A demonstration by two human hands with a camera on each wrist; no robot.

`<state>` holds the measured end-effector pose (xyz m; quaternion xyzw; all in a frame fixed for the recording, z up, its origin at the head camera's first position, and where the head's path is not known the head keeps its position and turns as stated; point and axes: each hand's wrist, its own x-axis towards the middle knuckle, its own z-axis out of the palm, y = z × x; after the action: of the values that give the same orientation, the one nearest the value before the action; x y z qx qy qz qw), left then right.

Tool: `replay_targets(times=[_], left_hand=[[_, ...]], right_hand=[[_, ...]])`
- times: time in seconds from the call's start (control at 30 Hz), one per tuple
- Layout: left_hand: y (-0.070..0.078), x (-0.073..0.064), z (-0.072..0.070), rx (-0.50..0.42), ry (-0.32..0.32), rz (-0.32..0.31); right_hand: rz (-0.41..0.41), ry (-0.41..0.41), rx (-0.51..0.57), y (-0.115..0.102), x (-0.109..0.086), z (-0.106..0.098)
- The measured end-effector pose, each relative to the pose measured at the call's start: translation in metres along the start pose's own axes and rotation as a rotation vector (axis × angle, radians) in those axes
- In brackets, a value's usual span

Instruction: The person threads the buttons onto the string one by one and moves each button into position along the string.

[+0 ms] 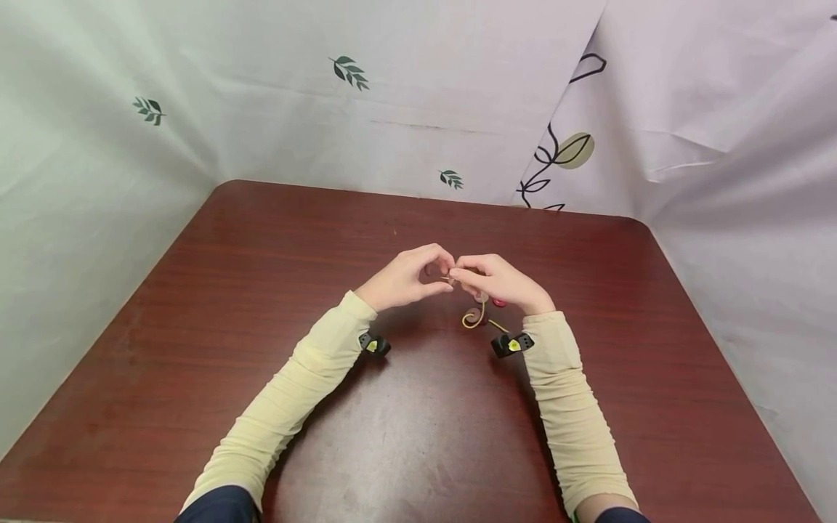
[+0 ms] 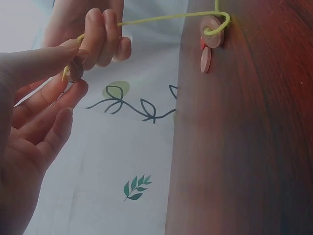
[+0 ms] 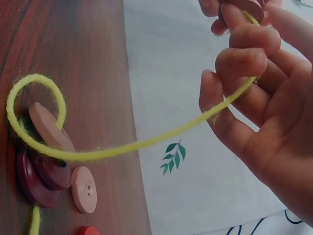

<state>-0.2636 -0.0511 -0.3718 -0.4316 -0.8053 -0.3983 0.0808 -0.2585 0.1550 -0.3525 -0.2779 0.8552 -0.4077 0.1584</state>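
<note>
Both hands meet over the middle of the table. My left hand (image 1: 407,277) pinches a brownish button (image 2: 76,69) between thumb and fingertips. My right hand (image 1: 502,282) is right beside it, fingers curled, gripping the yellow string (image 3: 171,133) close to that button. A short string end pokes out by the left thumb. From the right hand the string sags down to the table and loops through a pinkish-brown button (image 3: 46,122). Dark maroon buttons (image 3: 36,183) lie stacked under it, with more string trailing out below them.
Next to the threaded stack lie a loose pale pink button (image 3: 84,190) and a red button (image 3: 89,230). The dark red wooden table (image 1: 261,290) ends at a white cloth backdrop (image 1: 418,102) with leaf prints. Black wrist cameras (image 1: 512,344) hang under both sleeves.
</note>
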Motion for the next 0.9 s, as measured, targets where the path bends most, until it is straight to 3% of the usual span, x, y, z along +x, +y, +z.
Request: replay_targets(times=[0.33, 0.6, 0.73, 0.9], left_hand=[[0.002, 0.001, -0.006, 0.023, 0.081, 0.044], [0.002, 0.001, -0.005, 0.051, 0.09, 0.075], [0.002, 0.0, -0.005, 0.092, 0.099, 0.102], [0.003, 0.0, -0.005, 0.086, 0.09, 0.079]], right_hand=[[0.03, 0.012, 0.042, -0.024, -0.009, -0.008], [0.009, 0.029, 0.057, 0.004, -0.002, -0.007], [0.029, 0.026, 0.058, 0.001, -0.002, -0.006], [0.034, 0.033, 0.073, -0.011, -0.007, -0.006]])
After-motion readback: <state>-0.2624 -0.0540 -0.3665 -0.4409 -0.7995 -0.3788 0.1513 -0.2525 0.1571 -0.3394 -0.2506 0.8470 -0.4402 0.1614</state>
